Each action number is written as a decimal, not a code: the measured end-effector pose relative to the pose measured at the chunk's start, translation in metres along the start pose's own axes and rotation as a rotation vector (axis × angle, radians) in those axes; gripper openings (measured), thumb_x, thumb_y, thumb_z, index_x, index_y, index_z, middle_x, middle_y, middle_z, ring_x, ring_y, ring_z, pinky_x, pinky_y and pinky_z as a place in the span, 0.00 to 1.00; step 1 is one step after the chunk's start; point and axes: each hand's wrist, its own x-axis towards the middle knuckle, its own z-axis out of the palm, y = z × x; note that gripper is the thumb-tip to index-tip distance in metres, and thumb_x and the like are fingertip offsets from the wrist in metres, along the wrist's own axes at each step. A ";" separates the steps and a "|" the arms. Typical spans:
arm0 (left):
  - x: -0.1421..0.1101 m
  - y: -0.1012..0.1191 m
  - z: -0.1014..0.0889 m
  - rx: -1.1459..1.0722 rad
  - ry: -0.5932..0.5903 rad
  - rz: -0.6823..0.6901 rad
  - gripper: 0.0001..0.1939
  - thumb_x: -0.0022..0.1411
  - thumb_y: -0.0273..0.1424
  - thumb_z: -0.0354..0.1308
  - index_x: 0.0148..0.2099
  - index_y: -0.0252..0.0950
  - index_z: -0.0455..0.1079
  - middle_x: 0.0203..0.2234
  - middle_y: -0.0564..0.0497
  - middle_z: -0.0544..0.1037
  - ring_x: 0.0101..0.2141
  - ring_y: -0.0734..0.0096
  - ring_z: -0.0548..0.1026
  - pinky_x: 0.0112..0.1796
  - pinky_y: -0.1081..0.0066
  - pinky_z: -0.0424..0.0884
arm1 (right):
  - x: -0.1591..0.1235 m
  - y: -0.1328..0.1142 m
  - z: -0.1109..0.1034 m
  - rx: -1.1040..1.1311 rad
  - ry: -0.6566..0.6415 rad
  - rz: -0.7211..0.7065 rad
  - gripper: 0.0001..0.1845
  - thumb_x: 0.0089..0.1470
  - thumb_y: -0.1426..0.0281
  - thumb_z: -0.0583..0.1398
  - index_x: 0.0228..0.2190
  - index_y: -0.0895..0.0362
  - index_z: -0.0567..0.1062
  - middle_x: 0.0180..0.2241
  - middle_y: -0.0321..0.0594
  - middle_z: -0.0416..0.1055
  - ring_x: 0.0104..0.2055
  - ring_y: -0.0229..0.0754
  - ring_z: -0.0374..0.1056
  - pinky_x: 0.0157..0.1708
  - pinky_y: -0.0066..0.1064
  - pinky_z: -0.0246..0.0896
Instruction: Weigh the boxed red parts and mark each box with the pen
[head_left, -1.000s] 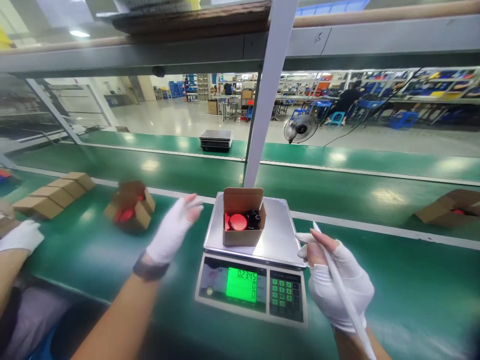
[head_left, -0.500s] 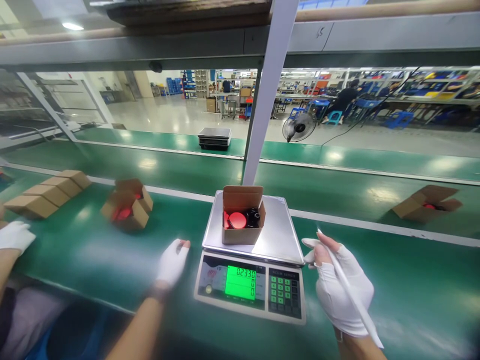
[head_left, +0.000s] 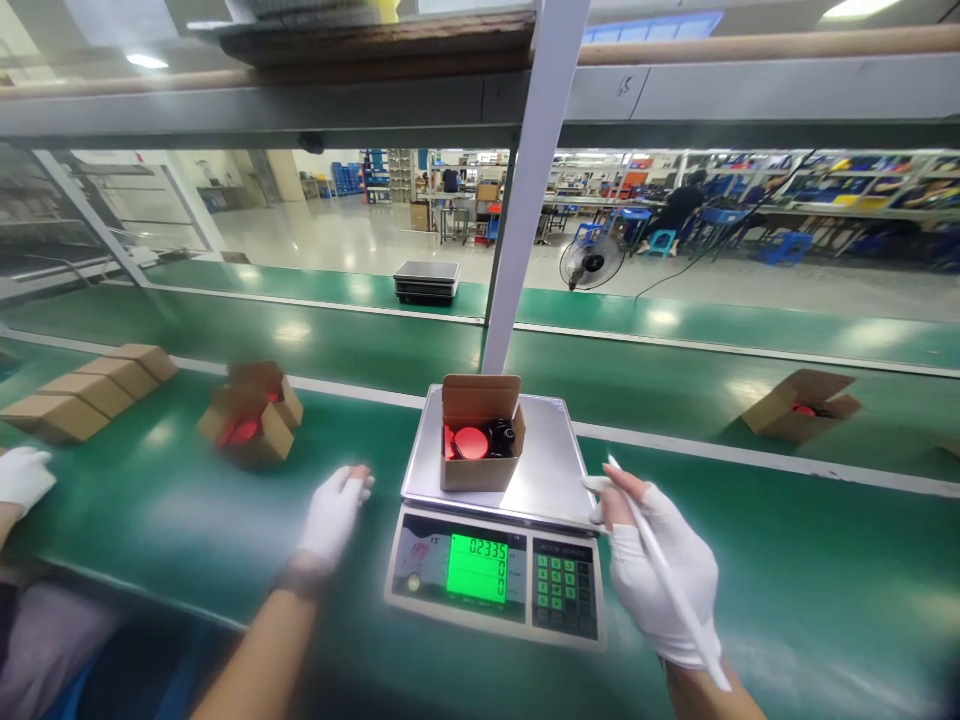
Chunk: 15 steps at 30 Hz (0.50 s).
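A digital weighing scale (head_left: 491, 570) stands in front of me, its green display showing 0.2335. On its metal pan sits an open cardboard box (head_left: 480, 473) with its lid flap raised; a red round item (head_left: 471, 443) and a black item (head_left: 501, 437) lie inside. My right hand (head_left: 664, 570), in a white glove with bare fingertips, grips a slim white pen (head_left: 664, 575) near the pan's right corner. My left hand (head_left: 330, 520), gloved likewise, hovers left of the scale, its fingers curled together with nothing visible in them.
Closed cardboard boxes (head_left: 90, 395) stand in a row at left, beside open boxes (head_left: 259, 425) with red items. A co-worker's gloved hand (head_left: 22, 480) is at the left edge. Another open box (head_left: 799, 410) lies at right on the belt. A metal post (head_left: 529, 200) rises behind the scale.
The display has gone from 0.2330 to 0.2335. My right hand has shifted slightly left with the pen. The open box at right has moved left along the belt.
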 end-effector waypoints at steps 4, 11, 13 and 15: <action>-0.015 0.081 0.011 0.024 -0.028 0.334 0.20 0.57 0.50 0.50 0.34 0.37 0.66 0.28 0.53 0.74 0.30 0.69 0.71 0.33 0.73 0.64 | 0.009 -0.029 0.024 0.034 -0.223 -0.386 0.17 0.54 0.74 0.58 0.47 0.54 0.72 0.40 0.42 0.73 0.38 0.43 0.71 0.39 0.34 0.68; -0.022 0.134 0.041 0.032 -0.170 0.427 0.21 0.62 0.46 0.43 0.25 0.37 0.60 0.18 0.54 0.68 0.20 0.73 0.66 0.24 0.74 0.59 | 0.027 -0.033 0.055 -0.052 -0.410 -0.565 0.20 0.58 0.75 0.53 0.52 0.55 0.68 0.43 0.44 0.72 0.43 0.43 0.69 0.44 0.36 0.66; -0.018 0.126 0.046 -0.193 -0.289 0.332 0.20 0.63 0.45 0.41 0.28 0.37 0.61 0.18 0.53 0.68 0.19 0.73 0.66 0.22 0.74 0.62 | 0.032 -0.036 0.053 -0.028 -0.364 -0.485 0.17 0.59 0.72 0.54 0.50 0.55 0.70 0.42 0.42 0.73 0.41 0.42 0.70 0.43 0.34 0.67; -0.017 0.119 0.048 -0.304 -0.331 0.287 0.19 0.62 0.45 0.41 0.29 0.37 0.61 0.18 0.53 0.68 0.19 0.73 0.67 0.21 0.74 0.63 | 0.037 -0.048 0.050 0.021 -0.409 -0.375 0.13 0.58 0.68 0.55 0.45 0.54 0.74 0.39 0.40 0.74 0.39 0.42 0.70 0.39 0.31 0.68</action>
